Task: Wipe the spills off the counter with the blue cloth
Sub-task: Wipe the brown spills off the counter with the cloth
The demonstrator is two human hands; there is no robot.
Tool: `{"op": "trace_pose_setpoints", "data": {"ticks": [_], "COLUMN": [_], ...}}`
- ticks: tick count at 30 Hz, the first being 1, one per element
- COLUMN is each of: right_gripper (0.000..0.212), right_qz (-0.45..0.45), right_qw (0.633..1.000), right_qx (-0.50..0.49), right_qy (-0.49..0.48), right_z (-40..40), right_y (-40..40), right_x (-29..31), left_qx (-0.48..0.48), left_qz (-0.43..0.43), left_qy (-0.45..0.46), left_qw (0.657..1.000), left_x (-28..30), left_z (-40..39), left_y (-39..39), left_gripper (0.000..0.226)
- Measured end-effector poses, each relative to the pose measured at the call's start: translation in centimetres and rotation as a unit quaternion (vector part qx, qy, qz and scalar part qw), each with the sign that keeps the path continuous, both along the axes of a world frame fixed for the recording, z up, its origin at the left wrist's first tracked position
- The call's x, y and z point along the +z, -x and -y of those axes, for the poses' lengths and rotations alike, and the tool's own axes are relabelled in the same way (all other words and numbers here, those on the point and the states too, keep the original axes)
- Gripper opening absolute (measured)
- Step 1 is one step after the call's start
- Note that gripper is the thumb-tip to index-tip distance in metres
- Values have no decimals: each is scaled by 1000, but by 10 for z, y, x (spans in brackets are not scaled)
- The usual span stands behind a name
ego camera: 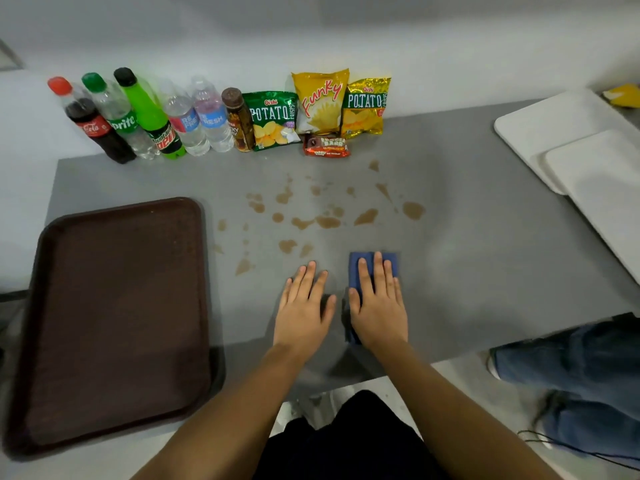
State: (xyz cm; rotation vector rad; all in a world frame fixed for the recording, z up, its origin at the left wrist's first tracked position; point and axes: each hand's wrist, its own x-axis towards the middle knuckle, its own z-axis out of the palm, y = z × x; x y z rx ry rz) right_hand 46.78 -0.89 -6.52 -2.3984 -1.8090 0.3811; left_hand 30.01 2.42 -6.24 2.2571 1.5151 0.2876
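Observation:
Brown spills [327,221] lie scattered in blotches across the middle of the grey counter [467,237]. A folded blue cloth [356,271] lies flat on the counter just below the spills. My right hand [379,303] rests palm down on the cloth with fingers spread, covering most of it. My left hand [304,306] lies flat on the bare counter right beside it, fingers apart, holding nothing.
A dark brown tray [114,320] sits at the left, overhanging the front edge. Several drink bottles [149,119] and snack bags [322,105] line the back wall. White trays [588,161] are stacked at the right. Another person's jeans-clad legs [575,386] are at the lower right.

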Motion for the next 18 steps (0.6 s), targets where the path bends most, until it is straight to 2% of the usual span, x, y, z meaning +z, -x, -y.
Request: {"op": "trace_pose_setpoints", "data": {"ticks": [6, 11, 14, 18], "right_gripper": [59, 54, 52, 55], "right_qz": [-91, -95, -60, -37], "right_qw": [994, 992, 995, 993], "right_qx": [62, 60, 69, 111], "right_qy": [-15, -57, -35, -11], "right_z": [-6, -11, -18, -25], "right_y": [0, -53, -84, -98], "right_x": [10, 25, 22, 15], "left_qx": [25, -10, -48, -9], "left_qz": [41, 82, 48, -19], "left_qy": [-12, -16, -15, 15], "left_qw": [999, 996, 998, 1000], "left_x": [16, 25, 15, -6], "left_z": [-7, -8, 4, 22], "left_y": [-8, -52, -88, -104], "left_gripper": [49, 51, 60, 68]}}
